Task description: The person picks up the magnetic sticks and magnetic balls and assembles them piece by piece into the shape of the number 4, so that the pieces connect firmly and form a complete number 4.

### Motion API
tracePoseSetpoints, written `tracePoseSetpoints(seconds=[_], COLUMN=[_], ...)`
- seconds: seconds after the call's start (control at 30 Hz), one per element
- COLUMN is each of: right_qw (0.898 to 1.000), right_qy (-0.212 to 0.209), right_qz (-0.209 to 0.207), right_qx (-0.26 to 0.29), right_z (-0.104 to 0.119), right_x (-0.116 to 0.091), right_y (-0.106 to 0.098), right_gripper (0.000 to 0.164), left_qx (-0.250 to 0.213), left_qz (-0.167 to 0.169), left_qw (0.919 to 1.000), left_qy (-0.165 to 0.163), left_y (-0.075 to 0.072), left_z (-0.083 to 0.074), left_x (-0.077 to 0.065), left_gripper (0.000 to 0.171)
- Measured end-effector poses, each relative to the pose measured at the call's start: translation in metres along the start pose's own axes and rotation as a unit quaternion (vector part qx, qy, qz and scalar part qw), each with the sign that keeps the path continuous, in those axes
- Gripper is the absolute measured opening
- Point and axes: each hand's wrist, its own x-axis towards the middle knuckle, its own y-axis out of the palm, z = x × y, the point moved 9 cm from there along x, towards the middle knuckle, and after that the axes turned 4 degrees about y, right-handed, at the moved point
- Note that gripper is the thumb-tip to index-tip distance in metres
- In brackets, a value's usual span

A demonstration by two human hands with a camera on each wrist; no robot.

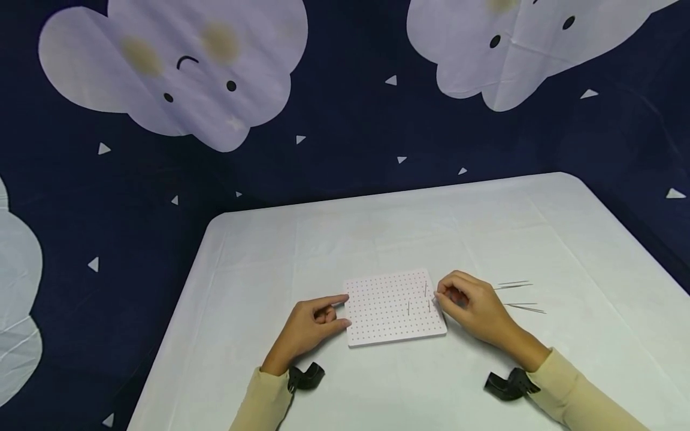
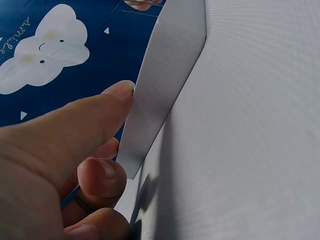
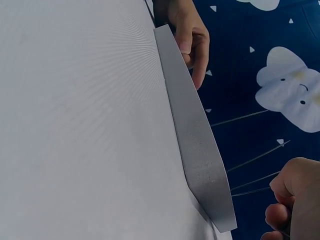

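A white board (image 1: 388, 323) with rows of small holes lies flat on the table. My left hand (image 1: 309, 326) is at its left edge, index finger and thumb stretched out and touching the edge, the other fingers bent. In the left wrist view the thumb (image 2: 120, 92) rests against the board's side (image 2: 160, 75). Thin metal pins (image 1: 408, 308) stand upright in the board's right part. By the right edge, my right hand (image 1: 474, 305) pinches another thin pin (image 3: 255, 191) between thumb and forefinger; its tip at the board is too small to make out.
Several loose thin metal pins (image 1: 525, 308) lie on the white table (image 1: 269, 257), right of the board and partly behind the right hand. A dark blue cloth with clouds (image 1: 345, 120) hangs behind the table. Black wrist mounts (image 1: 307, 377) sit at both sleeves.
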Motion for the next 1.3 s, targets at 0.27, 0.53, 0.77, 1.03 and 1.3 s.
tracePoseSetpoints(seconds=[0.27, 0.53, 0.77, 1.03, 1.3], right_qw=[1.000, 1.000, 1.000, 1.000, 1.000], right_qy=[-0.010, -0.009, -0.007, -0.014, -0.012], right_qz=[-0.004, 0.001, 0.003, 0.003, 0.015], right_qx=[-0.024, -0.025, -0.017, -0.010, -0.013], right_z=[0.0004, 0.0008, 0.0011, -0.0002, -0.0002], right_x=[0.0014, 0.0010, 0.0016, 0.0011, 0.0010], right_y=[0.0004, -0.0012, -0.0005, 0.0023, 0.0073], right_gripper=[0.006, 0.010, 0.009, 0.009, 0.007], left_qx=[-0.012, -0.030, -0.016, -0.010, -0.007], left_qz=[-0.002, -0.010, -0.009, -0.002, 0.000], left_qw=[0.9999, 0.9995, 0.9998, 0.9998, 0.9999], left_qy=[0.007, 0.005, 0.000, 0.016, 0.008], left_y=[-0.0002, 0.0004, 0.0005, -0.0001, 0.0000], left_z=[-0.0007, -0.0016, -0.0002, -0.0018, -0.0005], left_x=[-0.0001, 0.0004, 0.0003, 0.0004, 0.0000], left_gripper=[0.046, 0.047, 0.046, 0.046, 0.046])
